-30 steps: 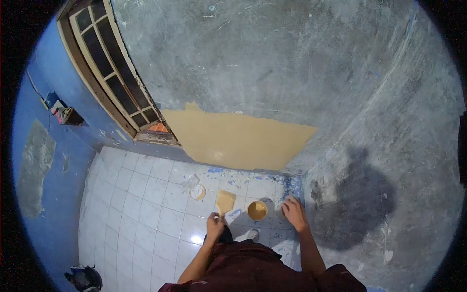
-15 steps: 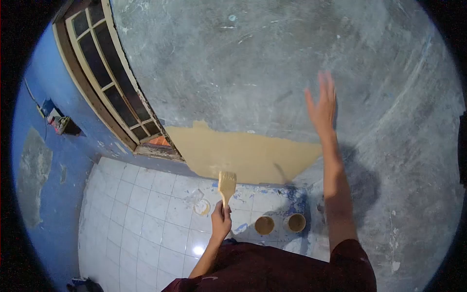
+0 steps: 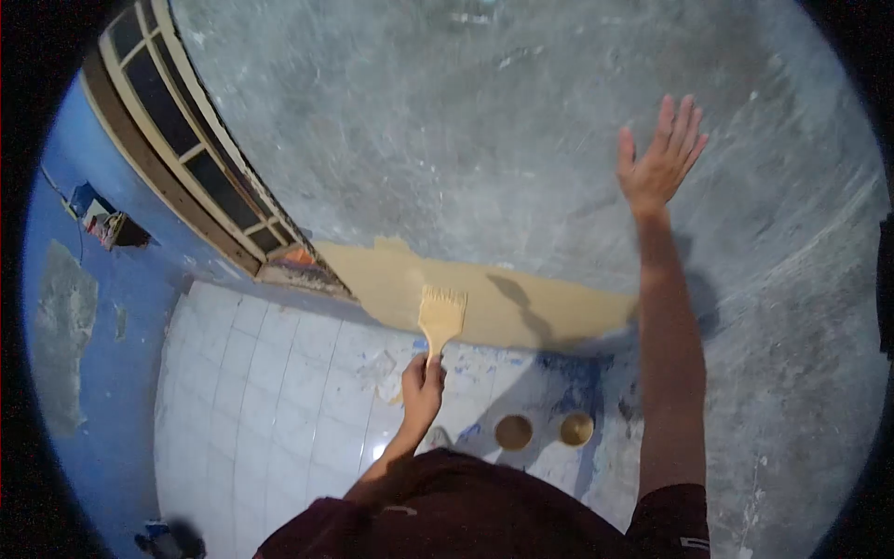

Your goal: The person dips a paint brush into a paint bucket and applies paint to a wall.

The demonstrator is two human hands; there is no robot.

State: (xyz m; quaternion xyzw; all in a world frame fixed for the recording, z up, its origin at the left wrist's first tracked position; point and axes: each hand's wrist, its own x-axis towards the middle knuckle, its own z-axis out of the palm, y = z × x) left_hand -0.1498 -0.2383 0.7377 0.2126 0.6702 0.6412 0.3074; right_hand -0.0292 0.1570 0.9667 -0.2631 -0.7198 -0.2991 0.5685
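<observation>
My left hand [image 3: 422, 391] is wrapped round the handle of a wide paintbrush [image 3: 441, 315] covered in yellowish paint, its bristles pointing up the view. The brush overlaps the yellow-painted band [image 3: 549, 300] low on the grey wall [image 3: 419, 140]; whether the bristles touch it I cannot tell. My right hand [image 3: 656, 163] is raised at the upper right with its fingers spread in front of bare grey wall, holding nothing. A shadow falls across the yellow band to the right of the brush.
Two round containers [image 3: 513, 432] [image 3: 576, 429] stand on the white tiled floor [image 3: 279, 382]. A barred window [image 3: 186, 140] is at the upper left. A small shelf with items [image 3: 114, 228] hangs on the blue wall [image 3: 121, 363]. Dark objects [image 3: 169, 538] lie at the lower left.
My left hand has moved the brush up the view, from the band's lower edge to over the band. My right hand has shifted up and to the right, its fingers now more clearly spread.
</observation>
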